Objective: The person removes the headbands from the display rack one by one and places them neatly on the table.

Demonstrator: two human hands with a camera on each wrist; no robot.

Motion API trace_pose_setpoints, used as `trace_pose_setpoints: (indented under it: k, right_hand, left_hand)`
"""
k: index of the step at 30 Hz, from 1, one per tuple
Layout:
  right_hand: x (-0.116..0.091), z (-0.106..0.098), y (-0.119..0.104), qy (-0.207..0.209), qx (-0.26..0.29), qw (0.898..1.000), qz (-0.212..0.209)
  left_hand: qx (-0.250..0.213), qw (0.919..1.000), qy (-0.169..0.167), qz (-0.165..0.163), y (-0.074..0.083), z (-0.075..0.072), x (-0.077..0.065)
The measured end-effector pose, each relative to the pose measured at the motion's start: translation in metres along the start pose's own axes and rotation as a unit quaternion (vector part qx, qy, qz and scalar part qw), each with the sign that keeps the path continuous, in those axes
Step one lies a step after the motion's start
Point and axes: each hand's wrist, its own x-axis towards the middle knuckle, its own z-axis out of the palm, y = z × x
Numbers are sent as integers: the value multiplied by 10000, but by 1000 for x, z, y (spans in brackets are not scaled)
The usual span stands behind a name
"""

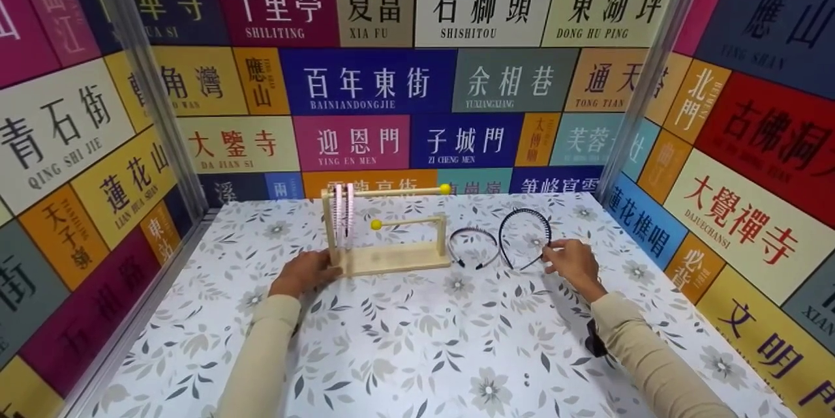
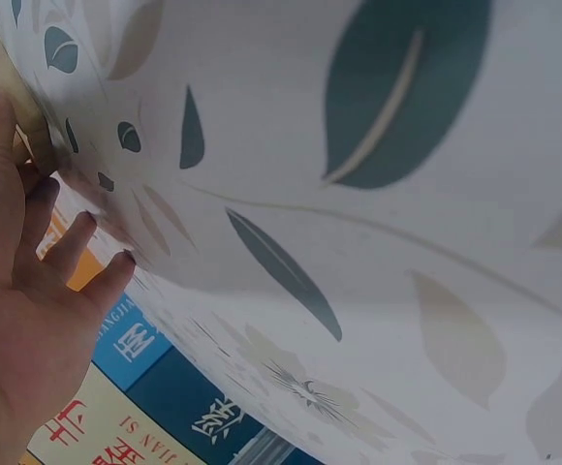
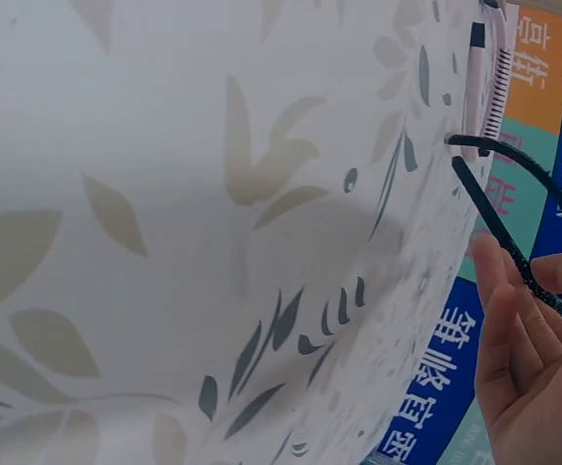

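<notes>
Just hd: both hands [image 1: 305,272] [image 1: 575,264] | pink hbands [image 1: 350,214] @ rack [image 1: 394,261] | R-wr: blk hband [image 3: 494,219]

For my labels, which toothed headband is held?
The black arched toothed headband, pinched in the right grip; the pinkish one beside it and hanging pink ones are not held.

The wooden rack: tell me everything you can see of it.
The wooden rack looks like pale wood. Its flat base carries a tall upright at left and a shorter one at right. A long rod runs rightward from the tall upright; a shorter, lower one runs leftward from the other. Each ends in a yellow ball. It stands on the floral tablecloth, with pink headbands hanging from the long rod. The left hand holds its left end low down.
</notes>
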Motion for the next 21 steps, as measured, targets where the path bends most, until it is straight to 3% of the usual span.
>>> trace_pose_setpoints:
  k: [8, 21]
  right_hand:
    - [-2, 7, 7, -8, -84, 9997, 208]
    - [6, 17, 17, 129, -181, 9991, 349]
  left_hand:
    - [194, 9998, -11, 96, 0, 0, 2]
    - [-118, 9999, -44, -6, 5, -3, -8]
